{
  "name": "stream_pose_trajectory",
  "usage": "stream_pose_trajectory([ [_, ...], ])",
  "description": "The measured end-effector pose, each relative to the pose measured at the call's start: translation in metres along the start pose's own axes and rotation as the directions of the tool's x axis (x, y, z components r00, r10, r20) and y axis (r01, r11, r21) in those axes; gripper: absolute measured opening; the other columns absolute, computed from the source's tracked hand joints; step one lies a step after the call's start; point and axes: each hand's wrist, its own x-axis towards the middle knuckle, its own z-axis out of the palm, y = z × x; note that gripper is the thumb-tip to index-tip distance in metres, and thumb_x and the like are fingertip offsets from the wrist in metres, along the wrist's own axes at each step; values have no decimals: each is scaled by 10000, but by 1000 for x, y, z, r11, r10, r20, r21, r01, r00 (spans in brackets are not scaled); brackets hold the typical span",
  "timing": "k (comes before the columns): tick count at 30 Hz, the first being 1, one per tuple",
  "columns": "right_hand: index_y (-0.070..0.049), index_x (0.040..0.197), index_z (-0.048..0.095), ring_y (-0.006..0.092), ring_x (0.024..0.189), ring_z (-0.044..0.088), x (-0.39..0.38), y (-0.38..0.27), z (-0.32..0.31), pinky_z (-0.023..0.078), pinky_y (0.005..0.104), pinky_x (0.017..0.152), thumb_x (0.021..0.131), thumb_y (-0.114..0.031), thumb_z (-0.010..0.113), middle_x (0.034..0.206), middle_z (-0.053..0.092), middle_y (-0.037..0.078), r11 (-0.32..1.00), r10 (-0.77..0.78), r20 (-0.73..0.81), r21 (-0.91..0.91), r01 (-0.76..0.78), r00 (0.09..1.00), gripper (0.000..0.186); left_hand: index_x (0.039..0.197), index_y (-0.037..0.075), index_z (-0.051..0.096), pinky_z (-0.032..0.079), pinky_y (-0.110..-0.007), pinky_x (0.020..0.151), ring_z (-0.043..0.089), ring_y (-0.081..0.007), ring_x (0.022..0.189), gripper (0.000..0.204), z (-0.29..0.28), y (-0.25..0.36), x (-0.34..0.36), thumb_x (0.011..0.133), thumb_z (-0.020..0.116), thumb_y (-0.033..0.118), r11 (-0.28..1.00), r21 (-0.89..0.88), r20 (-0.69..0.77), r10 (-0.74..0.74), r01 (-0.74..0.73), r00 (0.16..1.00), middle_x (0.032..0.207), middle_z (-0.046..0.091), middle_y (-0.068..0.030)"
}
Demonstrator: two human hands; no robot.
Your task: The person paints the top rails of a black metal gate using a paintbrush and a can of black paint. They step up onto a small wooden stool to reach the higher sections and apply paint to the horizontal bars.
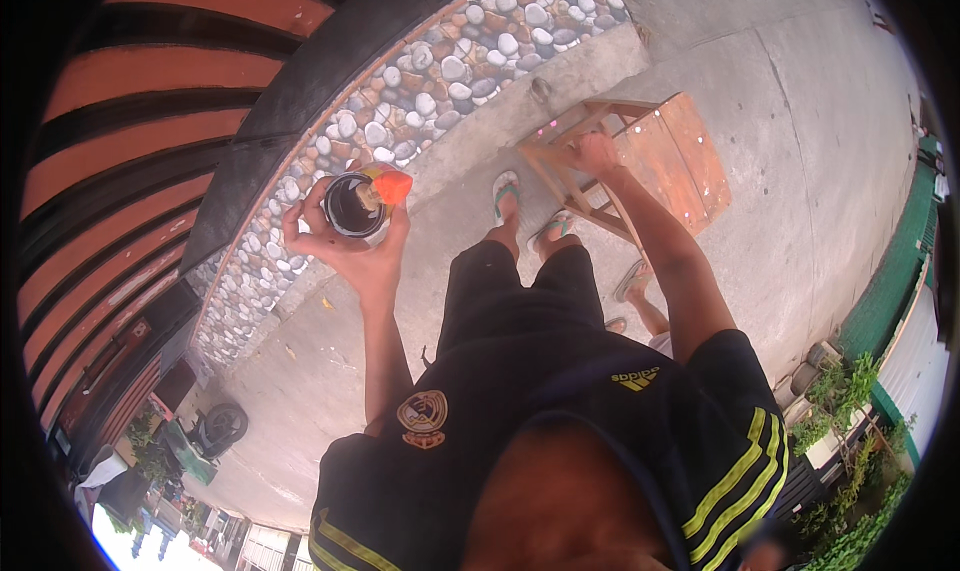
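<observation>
My left hand (352,261) is wrapped around a small open can (343,221), dark inside with a pale rim. A brush-like tool with a bright orange handle (392,187) rests in the can, leaning over its rim near my thumb. My right hand (597,154) is closed at the leg frame of a small wooden stool (690,166), seemingly gripping one of its bars; the fingers are partly blurred. The stool lies tipped on the concrete, its orange-brown flat top facing right and dotted with pale spots.
A raised bed of rounded stones (455,69) with a concrete curb (540,91) runs along a red-and-black slatted wall (170,81). My sandaled feet (507,196) stand by the stool. Another person's sandaled foot (632,279) is close behind. Plants (840,396) grow at right.
</observation>
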Motion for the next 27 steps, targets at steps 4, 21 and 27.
stream_pose_trajectory([
  [4, -138, 836, 704, 283, 726, 669, 1, -11, 0, 485, 433, 727, 809, -327, 596, 752, 683, 102, 996, 86, 160, -26, -83, 983, 219, 1269, 109, 126, 445, -442, 1035, 543, -353, 1161, 888, -4, 4, -6, 662, 751, -61, 999, -9, -32, -34, 34, 999, 1251, 393, -177],
  [21, -85, 938, 631, 332, 941, 591, 15, -45, -23, 403, 458, 911, 793, -294, 648, 964, 650, 149, 892, 129, -119, 447, -63, 984, 255, 1276, 89, 112, 450, -412, 1030, 534, -303, 1149, 934, 47, 44, -26, 639, 783, -36, 999, 6, -51, 42, -41, 998, 1239, 410, -189],
  [27, -112, 1224, 531, 386, 1153, 440, -62, 57, -83, 316, 473, 1009, 787, -345, 694, 1275, 477, 199, 951, 273, -525, 271, -146, 806, 522, 1285, 88, 109, 438, -409, 1035, 511, -288, 1155, 934, 61, 76, -55, 644, 778, -29, 998, -49, -116, 45, -51, 992, 1244, 415, -184],
])
